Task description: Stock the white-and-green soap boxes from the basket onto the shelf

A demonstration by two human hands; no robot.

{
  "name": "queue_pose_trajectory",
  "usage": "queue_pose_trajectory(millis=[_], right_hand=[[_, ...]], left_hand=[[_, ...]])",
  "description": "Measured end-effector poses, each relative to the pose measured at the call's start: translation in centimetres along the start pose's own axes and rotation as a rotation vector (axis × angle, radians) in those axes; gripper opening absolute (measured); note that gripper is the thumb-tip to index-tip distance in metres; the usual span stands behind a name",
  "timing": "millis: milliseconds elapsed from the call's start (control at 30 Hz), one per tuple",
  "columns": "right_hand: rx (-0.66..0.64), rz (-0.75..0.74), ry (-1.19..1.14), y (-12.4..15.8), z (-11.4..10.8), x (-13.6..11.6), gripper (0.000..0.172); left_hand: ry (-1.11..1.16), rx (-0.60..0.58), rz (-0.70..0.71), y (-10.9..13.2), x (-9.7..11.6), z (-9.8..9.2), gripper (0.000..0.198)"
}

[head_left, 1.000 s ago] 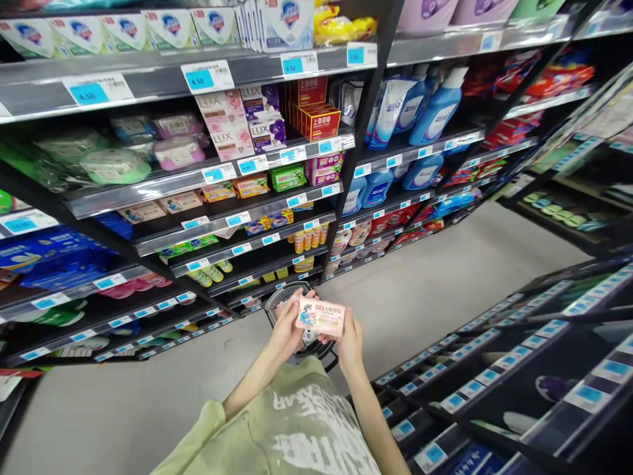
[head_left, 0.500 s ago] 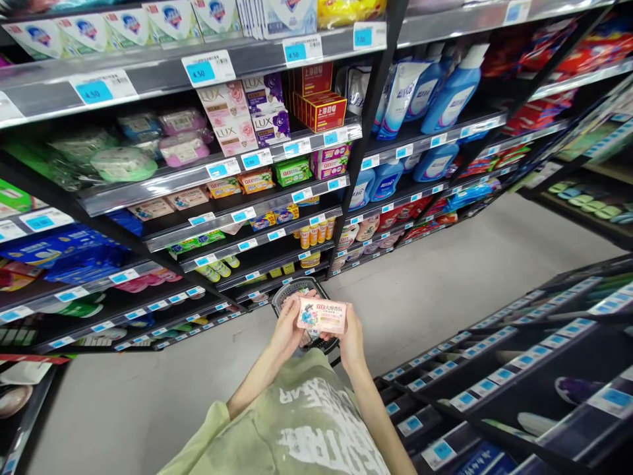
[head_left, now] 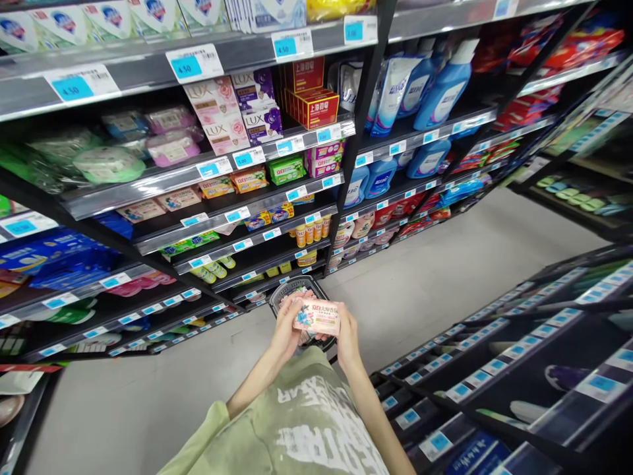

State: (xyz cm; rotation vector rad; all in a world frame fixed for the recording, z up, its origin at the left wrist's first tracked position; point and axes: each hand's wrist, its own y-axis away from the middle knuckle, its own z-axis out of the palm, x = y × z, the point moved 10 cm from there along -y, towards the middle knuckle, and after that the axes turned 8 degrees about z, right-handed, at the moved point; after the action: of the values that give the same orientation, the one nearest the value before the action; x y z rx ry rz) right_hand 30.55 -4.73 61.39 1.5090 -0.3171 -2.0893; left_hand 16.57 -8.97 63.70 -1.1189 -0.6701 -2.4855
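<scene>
A pink soap pack (head_left: 317,316) with a floral print is held level in front of my body, its printed face turned up toward me. My left hand (head_left: 287,326) grips its left end, and my right hand (head_left: 348,333) grips its right end. Some fingers of both hands are hidden behind the pack. Below and behind it is a dark shopping basket (head_left: 279,289), mostly covered by my hands; its contents are hard to make out.
Shelves ahead hold LUX boxes (head_left: 217,115), red soap boxes (head_left: 316,109), similar pink packs (head_left: 179,198) and blue bottles (head_left: 445,86). Another shelf unit (head_left: 482,376) with price tags rises close on the right. Grey floor (head_left: 445,257) runs between them.
The view has shifted slightly, so the shelves appear a little further left. The soap pack stays in both hands and has moved slightly left in the picture.
</scene>
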Motion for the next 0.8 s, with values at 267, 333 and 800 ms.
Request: queue_pose_trajectory(millis=[267,333,800], right_hand=[[-0.015,0.030,0.015,0.0,0.6,0.6,0.067],[-0.020,0.049,0.013,0.2,0.9,0.6,0.068],[-0.053,0.104,0.012,0.5,1.5,1.1,0.075]], left_hand=[[0.011,0.084,0.017,-0.2,-0.1,-1.0,0.033],[0.014,0.094,0.017,-0.2,-0.1,-1.2,0.031],[0.023,0.140,0.022,0.0,0.0,-1.9,0.036]])
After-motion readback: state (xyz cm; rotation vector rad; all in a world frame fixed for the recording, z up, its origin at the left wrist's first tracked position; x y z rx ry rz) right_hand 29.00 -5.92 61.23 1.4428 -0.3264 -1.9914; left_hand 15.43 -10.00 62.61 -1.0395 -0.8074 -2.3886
